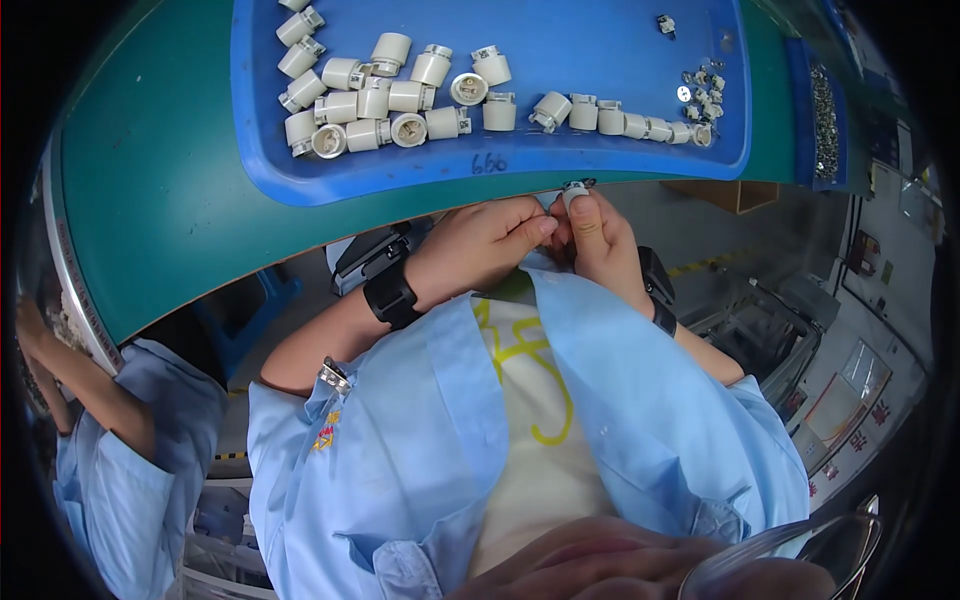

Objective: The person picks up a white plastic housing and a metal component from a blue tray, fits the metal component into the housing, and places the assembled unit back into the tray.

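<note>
At the table's front edge my right hand (605, 240) pinches a small white lamp holder (576, 193) between thumb and fingers, its metal end up. My left hand (492, 238) is closed right beside it, thumb pressed on the bent fingers; whatever it grips there is hidden. Just beyond both hands lies a blue tray (400, 172). Many white lamp holders (432, 66) with metal ends sit in its left part, some upright, some on their sides. A row of them (610, 118) runs along the near rim to the right.
Small metal and white parts (705, 95) lie loose at the tray's right. A narrow blue bin (825, 130) of small metal pieces stands farther right on the green table (180, 220). A co-worker's arm (95, 385) reaches in at the left.
</note>
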Demonstrator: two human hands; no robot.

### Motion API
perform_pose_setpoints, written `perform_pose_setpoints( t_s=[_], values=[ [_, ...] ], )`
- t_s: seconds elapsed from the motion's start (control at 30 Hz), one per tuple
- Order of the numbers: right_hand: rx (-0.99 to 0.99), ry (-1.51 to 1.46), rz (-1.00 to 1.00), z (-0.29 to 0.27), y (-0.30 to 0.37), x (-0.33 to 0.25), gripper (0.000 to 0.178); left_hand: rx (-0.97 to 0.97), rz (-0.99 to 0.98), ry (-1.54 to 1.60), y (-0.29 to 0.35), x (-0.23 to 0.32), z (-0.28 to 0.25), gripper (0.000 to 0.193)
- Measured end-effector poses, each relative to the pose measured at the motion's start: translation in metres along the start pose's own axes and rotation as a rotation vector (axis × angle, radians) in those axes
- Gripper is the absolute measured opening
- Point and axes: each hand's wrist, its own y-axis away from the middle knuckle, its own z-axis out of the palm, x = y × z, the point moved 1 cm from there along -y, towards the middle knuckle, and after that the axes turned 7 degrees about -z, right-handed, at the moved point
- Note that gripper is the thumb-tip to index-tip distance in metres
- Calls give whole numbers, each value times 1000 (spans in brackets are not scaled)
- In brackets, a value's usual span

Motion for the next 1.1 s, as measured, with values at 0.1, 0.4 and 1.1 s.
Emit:
perform_pose_setpoints(
  t_s=[0.1, 0.4, 1.1],
  values=[
    [20, 88, -10, 0, 0, -1, 38, 24, 42, -76, 0, 0, 0, 22],
    [38, 309, -54, -1, -4, -3, 39, 11, 75, -17, 1, 0, -3, 23],
    [-532, -679, 111, -19, -2, -19, 39, 220, 324, 380, 22, 11, 7, 15]
  ],
)
